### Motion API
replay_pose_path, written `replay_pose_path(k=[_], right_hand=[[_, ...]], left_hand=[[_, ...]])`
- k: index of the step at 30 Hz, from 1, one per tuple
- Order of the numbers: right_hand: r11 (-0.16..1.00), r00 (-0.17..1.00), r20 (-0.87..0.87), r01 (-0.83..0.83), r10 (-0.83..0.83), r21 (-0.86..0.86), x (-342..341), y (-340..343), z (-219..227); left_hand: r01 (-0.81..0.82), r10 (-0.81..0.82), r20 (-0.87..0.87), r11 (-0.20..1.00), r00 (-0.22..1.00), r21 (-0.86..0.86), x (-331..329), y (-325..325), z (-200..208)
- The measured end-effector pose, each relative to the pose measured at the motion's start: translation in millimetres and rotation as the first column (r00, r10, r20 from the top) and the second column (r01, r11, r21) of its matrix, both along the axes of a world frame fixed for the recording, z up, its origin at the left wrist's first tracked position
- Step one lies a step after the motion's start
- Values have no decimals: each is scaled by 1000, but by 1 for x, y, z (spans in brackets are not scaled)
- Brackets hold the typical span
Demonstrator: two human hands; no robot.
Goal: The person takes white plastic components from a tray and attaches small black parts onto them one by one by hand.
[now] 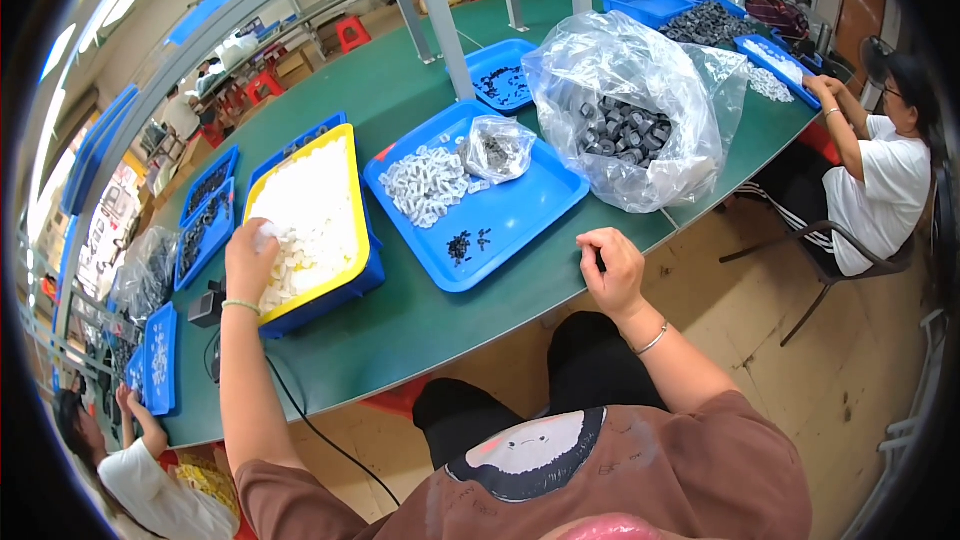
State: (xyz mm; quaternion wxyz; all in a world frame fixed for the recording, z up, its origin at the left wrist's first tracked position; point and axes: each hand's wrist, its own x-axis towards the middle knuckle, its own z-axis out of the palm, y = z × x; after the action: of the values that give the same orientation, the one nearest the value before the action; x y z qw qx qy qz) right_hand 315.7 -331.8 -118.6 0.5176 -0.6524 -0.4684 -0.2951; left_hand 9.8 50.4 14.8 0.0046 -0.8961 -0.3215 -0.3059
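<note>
My left hand (250, 258) is at the left edge of the yellow tray (357, 202), its fingers closed on a small white plastic piece (268, 229). Many white pieces (318, 185) fill that tray, which rests on a deep blue bin (345, 290). My right hand (614, 265) is raised by the table's front edge, fingers curled round a small black part (600, 260) that is mostly hidden. Between my hands, a blue tray (530, 225) carries pale clear plastic parts (425, 185), a little bag of small parts (497, 150) and tiny black pieces (460, 247).
Right of the blue tray stands a big clear bag (640, 70) of black parts. A metal post (440, 20) rises from the green table (420, 335). A black cable (310, 425) hangs near my left arm. Co-workers sit at the far right (880, 170) and lower left (165, 495).
</note>
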Motion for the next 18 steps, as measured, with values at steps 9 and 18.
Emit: replay_pose_path(k=[9,18], right_hand=[[1000,1000,14,-1,1,-1,0,-2,-1],[1000,1000,9,5,-5,-8,0,5,0]], left_hand=[[110,25,363,932,931,-346,6,34,4],[952,554,795,14,246,-305,-21,103,-5]])
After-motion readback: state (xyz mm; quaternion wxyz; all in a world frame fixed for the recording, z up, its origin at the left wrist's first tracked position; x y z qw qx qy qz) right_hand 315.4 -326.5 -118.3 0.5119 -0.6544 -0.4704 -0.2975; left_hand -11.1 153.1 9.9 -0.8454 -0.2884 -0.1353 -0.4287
